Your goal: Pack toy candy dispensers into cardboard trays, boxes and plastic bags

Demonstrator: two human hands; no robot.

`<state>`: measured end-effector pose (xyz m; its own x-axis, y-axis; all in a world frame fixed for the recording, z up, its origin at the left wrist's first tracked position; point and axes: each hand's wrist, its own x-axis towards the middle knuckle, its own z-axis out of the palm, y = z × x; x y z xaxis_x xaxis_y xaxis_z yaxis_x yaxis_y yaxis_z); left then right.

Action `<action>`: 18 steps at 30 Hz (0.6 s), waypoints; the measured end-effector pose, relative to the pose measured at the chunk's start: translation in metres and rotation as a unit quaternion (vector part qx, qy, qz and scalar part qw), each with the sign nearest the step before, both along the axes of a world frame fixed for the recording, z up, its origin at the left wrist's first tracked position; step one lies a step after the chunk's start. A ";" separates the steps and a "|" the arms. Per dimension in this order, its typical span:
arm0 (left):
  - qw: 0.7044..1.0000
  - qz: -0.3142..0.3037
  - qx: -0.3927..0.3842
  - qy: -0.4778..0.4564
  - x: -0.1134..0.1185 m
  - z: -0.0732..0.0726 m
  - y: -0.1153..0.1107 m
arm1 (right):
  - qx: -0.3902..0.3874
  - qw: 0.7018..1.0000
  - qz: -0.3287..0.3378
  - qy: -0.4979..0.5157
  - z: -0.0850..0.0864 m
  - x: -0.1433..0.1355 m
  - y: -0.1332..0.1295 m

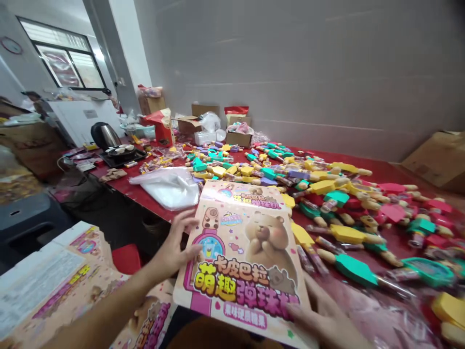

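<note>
A beige printed cardboard box (232,252) with a cartoon bear and colourful lettering is held tilted at the front edge of the table. Its upper panel (250,195) bends back along a crease. My left hand (178,246) grips the box's left edge, thumb on the front face. My right hand (321,312), slightly blurred, holds the lower right edge with fingers partly hidden. Yellow, green, purple and pink candy toys with tan handles (354,269) lie heaped just beyond and to the right of the box.
On the red table (138,191) lie clear plastic bags (169,186). A kettle (105,135), open cartons (238,139) and a red bag (160,127) stand farther back. More printed box sheets (61,286) are at lower left, near a dark stool (32,218). A carton (436,160) leans at right.
</note>
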<state>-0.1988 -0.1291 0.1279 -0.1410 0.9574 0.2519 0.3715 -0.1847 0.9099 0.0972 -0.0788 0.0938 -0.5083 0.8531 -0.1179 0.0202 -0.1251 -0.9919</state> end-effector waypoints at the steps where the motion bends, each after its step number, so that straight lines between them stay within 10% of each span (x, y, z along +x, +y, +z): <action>1: 0.996 -0.014 -0.059 -0.066 0.003 -0.013 -0.010 | -0.021 0.999 0.026 -0.013 0.004 -0.001 -0.001; 3: 0.977 -0.083 -0.154 -0.124 0.005 -0.027 -0.019 | 0.011 0.996 0.063 -0.061 0.012 -0.002 0.008; 6: 0.991 -0.062 -0.088 0.084 0.003 -0.030 -0.002 | 0.227 0.961 -0.012 -0.155 0.014 -0.005 0.039; 11: 0.951 0.123 0.074 0.274 -0.007 -0.053 0.058 | 0.533 0.783 -0.205 -0.246 -0.020 -0.023 0.088; 18: 0.929 0.192 0.143 0.283 -0.007 -0.107 0.083 | 0.567 0.743 -0.272 -0.230 -0.063 -0.039 0.108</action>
<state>-0.2060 -0.0466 0.0205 -0.2254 0.7464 0.6262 0.8633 -0.1449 0.4835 0.0579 0.0287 0.0309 -0.1807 0.6018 0.7779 0.6413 0.6718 -0.3707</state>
